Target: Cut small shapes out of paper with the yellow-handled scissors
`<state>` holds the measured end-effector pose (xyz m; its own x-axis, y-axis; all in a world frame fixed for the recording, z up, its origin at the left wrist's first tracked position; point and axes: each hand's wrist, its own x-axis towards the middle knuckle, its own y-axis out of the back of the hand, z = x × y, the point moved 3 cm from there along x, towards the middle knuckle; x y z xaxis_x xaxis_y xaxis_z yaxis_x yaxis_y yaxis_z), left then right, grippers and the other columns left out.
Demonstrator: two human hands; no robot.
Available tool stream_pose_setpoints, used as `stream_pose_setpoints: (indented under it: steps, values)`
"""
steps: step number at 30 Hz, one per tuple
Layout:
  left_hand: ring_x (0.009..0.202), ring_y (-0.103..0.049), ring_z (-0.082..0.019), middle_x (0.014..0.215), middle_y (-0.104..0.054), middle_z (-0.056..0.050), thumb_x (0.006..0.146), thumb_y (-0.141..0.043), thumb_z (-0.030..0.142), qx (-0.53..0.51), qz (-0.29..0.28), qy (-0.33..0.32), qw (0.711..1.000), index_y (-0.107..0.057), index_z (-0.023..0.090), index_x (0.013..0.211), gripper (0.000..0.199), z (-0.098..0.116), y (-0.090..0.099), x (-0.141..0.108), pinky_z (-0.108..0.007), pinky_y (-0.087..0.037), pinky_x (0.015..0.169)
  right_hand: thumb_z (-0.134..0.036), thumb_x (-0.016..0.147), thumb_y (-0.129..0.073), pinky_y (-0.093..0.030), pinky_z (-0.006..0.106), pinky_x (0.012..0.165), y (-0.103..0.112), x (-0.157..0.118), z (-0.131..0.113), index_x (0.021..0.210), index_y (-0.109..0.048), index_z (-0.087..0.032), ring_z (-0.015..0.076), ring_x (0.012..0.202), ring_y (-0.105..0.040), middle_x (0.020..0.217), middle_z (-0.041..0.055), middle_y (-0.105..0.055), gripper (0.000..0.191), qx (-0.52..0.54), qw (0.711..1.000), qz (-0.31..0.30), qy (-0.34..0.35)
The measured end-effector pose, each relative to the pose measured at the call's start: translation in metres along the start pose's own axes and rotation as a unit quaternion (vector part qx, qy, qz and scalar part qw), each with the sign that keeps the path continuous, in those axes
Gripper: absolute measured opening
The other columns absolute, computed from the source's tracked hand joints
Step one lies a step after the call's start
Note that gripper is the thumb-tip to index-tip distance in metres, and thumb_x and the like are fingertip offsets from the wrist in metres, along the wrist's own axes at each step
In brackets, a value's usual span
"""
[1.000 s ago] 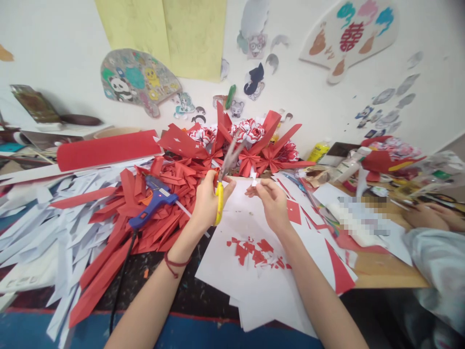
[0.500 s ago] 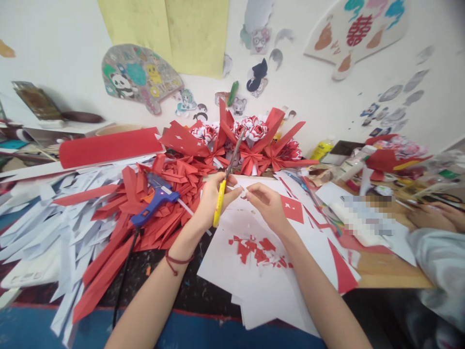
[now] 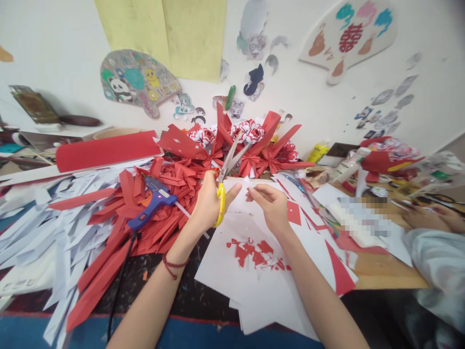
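Yellow-handled scissors (image 3: 221,206) are in my left hand (image 3: 210,201), their blades parted and pointing up and away. My right hand (image 3: 271,201) pinches a small red and white piece of paper (image 3: 249,195) between thumb and fingers, just right of my left thumb. Both hands are over white sheets (image 3: 225,261). Below them lies a small heap of red paper scraps (image 3: 254,253). A red square (image 3: 293,212) with a white cut-out rests beside my right hand.
A blue glue gun (image 3: 154,206) lies on folded red strips (image 3: 145,242) at the left, beside white strips (image 3: 22,232). Paper flowers (image 3: 247,131) stand at the back. At the right, another person's hands (image 3: 432,218) are over a wooden table (image 3: 385,271).
The scissors' blades have opened. My left thumb has come away from the small paper, which stays in my right hand. The whole view has shifted slightly.
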<state>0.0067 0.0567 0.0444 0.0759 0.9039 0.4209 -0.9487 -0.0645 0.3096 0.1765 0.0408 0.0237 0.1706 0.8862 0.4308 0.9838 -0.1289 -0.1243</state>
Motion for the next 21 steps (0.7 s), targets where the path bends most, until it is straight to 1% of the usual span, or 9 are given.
stream_pose_setpoints:
  steps: [3, 5, 7, 10, 14, 21]
  values:
    - [0.063, -0.046, -0.012, 0.074, -0.048, 0.002, 0.078, -0.058, 0.047, 0.103, -0.034, -0.033, 0.994, -0.046, 0.019, 0.095, 0.035, -0.002, -0.001, 0.002, -0.025, -0.034, 0.059, -0.028, 0.073, -0.072, -0.054, 0.032, 0.064, 0.006, 0.003, -0.003, 0.078, -0.069, -0.017, 0.0147, 0.060, -0.064, 0.069, 0.0017, -0.069, 0.013, 0.016, 0.998, 0.060, 0.024]
    - [0.063, -0.047, -0.014, 0.073, -0.048, 0.002, 0.082, -0.052, 0.049, 0.139, -0.065, -0.043, 0.987, -0.045, 0.019, 0.092, 0.033, -0.003, -0.005, 0.001, -0.026, -0.034, 0.059, -0.028, 0.073, -0.072, -0.054, 0.032, 0.063, 0.009, 0.004, -0.004, 0.079, -0.069, -0.017, 0.0147, 0.059, -0.064, 0.069, 0.0018, -0.069, 0.013, 0.023, 0.995, 0.086, 0.037]
    - [0.065, -0.049, -0.015, 0.075, -0.051, 0.000, 0.084, -0.048, 0.051, 0.163, -0.095, -0.055, 0.980, -0.046, 0.019, 0.091, 0.033, -0.004, -0.011, 0.000, -0.028, -0.034, 0.060, -0.028, 0.074, -0.071, -0.053, 0.032, 0.063, 0.012, 0.004, -0.005, 0.079, -0.069, -0.017, 0.0145, 0.059, -0.063, 0.068, 0.0015, -0.069, 0.012, 0.029, 0.993, 0.101, 0.048]
    - [0.069, -0.051, -0.017, 0.080, -0.055, -0.002, 0.084, -0.046, 0.052, 0.188, -0.121, -0.071, 0.972, -0.047, 0.019, 0.094, 0.035, -0.006, -0.020, -0.003, -0.028, -0.035, 0.061, -0.027, 0.075, -0.070, -0.052, 0.031, 0.063, 0.013, 0.004, -0.004, 0.080, -0.069, -0.018, 0.0142, 0.060, -0.062, 0.068, 0.0009, -0.068, 0.011, 0.032, 0.993, 0.102, 0.055]
    - [0.069, -0.053, -0.018, 0.083, -0.058, -0.003, 0.083, -0.047, 0.053, 0.203, -0.136, -0.070, 0.967, -0.048, 0.019, 0.097, 0.037, -0.010, -0.027, -0.005, -0.028, -0.034, 0.059, -0.026, 0.075, -0.070, -0.051, 0.029, 0.062, 0.012, 0.004, -0.004, 0.078, -0.068, -0.018, 0.0141, 0.060, -0.062, 0.067, 0.0001, -0.066, 0.009, 0.035, 0.993, 0.099, 0.055]
    - [0.068, -0.054, -0.018, 0.084, -0.060, -0.004, 0.084, -0.045, 0.055, 0.203, -0.129, -0.065, 0.968, -0.048, 0.018, 0.097, 0.039, -0.010, -0.028, -0.005, -0.027, -0.034, 0.057, -0.024, 0.075, -0.069, -0.051, 0.029, 0.063, 0.008, 0.002, -0.005, 0.078, -0.068, -0.018, 0.0138, 0.061, -0.063, 0.068, 0.0008, -0.068, 0.007, 0.028, 0.996, 0.075, 0.050]
